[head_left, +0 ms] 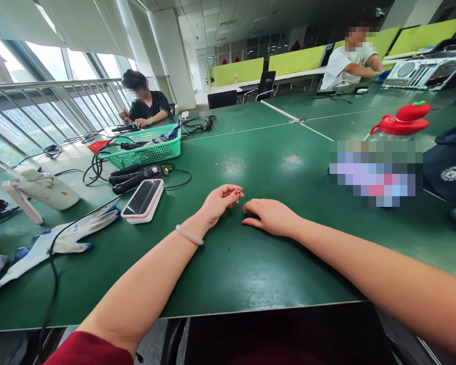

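Phone point(142, 200) near, left of left hand point(222, 200), right hand point(268, 215) flat on table point(251, 152)

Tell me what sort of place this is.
Most likely a shared electronics workroom in an open-plan office. Signs: long green worktables, a green basket holding cables, an opened computer case on the far table, and lime desk partitions with office chairs behind.

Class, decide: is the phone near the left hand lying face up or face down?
Face up: the phone shows its dark, reflective screen upward.
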Demonstrator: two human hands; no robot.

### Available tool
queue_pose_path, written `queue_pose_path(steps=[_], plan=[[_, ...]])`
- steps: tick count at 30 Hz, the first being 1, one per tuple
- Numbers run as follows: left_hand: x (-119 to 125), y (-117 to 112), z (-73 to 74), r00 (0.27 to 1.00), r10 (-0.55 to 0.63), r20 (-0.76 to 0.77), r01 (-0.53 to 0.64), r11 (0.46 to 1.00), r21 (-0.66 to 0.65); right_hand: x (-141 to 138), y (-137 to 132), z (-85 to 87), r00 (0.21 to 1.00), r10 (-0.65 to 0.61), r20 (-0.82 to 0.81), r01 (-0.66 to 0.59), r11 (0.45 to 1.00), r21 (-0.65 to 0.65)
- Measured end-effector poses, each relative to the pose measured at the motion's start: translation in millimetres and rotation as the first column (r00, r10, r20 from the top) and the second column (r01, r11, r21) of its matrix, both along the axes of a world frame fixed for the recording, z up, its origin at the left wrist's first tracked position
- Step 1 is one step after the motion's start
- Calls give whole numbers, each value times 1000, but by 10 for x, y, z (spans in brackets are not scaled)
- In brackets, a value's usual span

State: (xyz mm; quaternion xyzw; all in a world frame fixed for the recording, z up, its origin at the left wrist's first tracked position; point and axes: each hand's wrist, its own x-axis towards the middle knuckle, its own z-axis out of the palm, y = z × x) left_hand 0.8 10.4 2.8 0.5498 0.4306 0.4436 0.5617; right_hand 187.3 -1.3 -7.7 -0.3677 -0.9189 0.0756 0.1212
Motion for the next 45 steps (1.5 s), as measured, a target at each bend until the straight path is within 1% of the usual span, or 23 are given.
queue_pose_path(steps=[2,5,8,12,16,18,21,22,24,27,30,33,36,38,39,41,43,45], plan=[[28,-4,-11,999,-11,-41,12,1000,25,-16,18,-9,1000,-12,19,12,1000,13],[49,-5,-21,996,-34,-79,38,998,52,-25,18,-26,998,-21,58,17,998,66],[50,0,-24,996,-40,-85,45,998,49,-31,6,-45,996,-15,92,5,994,105],[65,6,-17,996,-33,-81,36,999,34,-58,17,-67,995,-28,93,18,994,106],[94,9,-20,996,-34,-87,39,998,53,-85,44,-53,998,-67,-2,67,997,39],[90,12,-30,995,-39,-95,45,997,66,-67,58,-22,993,-73,-90,71,997,-32],[59,23,-50,995,-25,-100,31,998,62,28,85,45,975,-70,-213,38,988,-151],[47,28,-55,995,-19,-100,25,998,57,75,96,68,972,-79,-223,37,982,-183],[29,36,-62,994,-13,-104,18,999,44,171,114,109,979,-53,-198,7,974,-227],[25,40,-58,993,-10,-121,13,1000,25,266,125,140,992,-23,-128,-10,969,-248],[35,40,-46,992,-9,-122,12,1000,19,262,117,127,994,-45,-99,21,972,-235],[41,46,-44,995,-12,-101,12,1000,2,207,112,90,992,-50,-119,25,980,-197],[33,55,-54,997,-16,-76,14,1000,-19,167,118,56,982,-46,-184,19,989,-147],[25,58,-64,997,-17,-78,16,1000,-13,158,125,39,965,-73,-252,39,989,-139],[23,58,-69,996,-19,-87,18,1000,-5,158,128,30,951,-98,-295,53,986,-156],[22,55,-75,993,-24,-115,26,1000,14,160,135,11,901,-176,-397,78,965,-250],[26,49,-76,988,-32,-148,37,999,29,161,140,-9,816,-277,-507,62,915,-400],[34,42,-74,982,-41,-182,49,998,37,159,147,-24,714,-369,-596,-3,849,-528]])
